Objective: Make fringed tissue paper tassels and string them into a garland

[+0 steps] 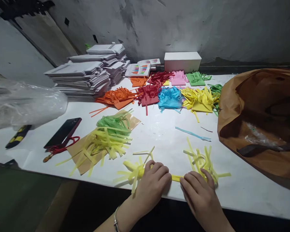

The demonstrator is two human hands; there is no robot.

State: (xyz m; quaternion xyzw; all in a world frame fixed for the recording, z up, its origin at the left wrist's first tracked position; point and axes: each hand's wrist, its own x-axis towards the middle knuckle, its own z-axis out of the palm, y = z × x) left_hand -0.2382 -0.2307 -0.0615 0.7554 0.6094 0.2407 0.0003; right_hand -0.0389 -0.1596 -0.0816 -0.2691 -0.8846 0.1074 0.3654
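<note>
Near the table's front edge lies a yellow paper tassel (176, 178), rolled tight in its middle and fringed at both ends. My left hand (156, 180) bends its fingers over the left part of the roll. Over the right part, my right hand (198, 188) presses with fingers together. A short stretch of roll shows between the hands. Loose yellow strips spread out past each hand. My fingertips' undersides are hidden. To the left, a pile of pale yellow fringed paper (108, 141) and green fringed paper (114, 124) rests on a brown sheet (81, 162).
Folded tassels in several colours, including a blue bundle (169, 97), line the back. Stacked white packets (79, 72) and a white box (182, 62) stand by the wall. A phone (64, 132) lies left. A brown bag (234, 106) bounds the right; a blue strip (193, 133) lies nearer.
</note>
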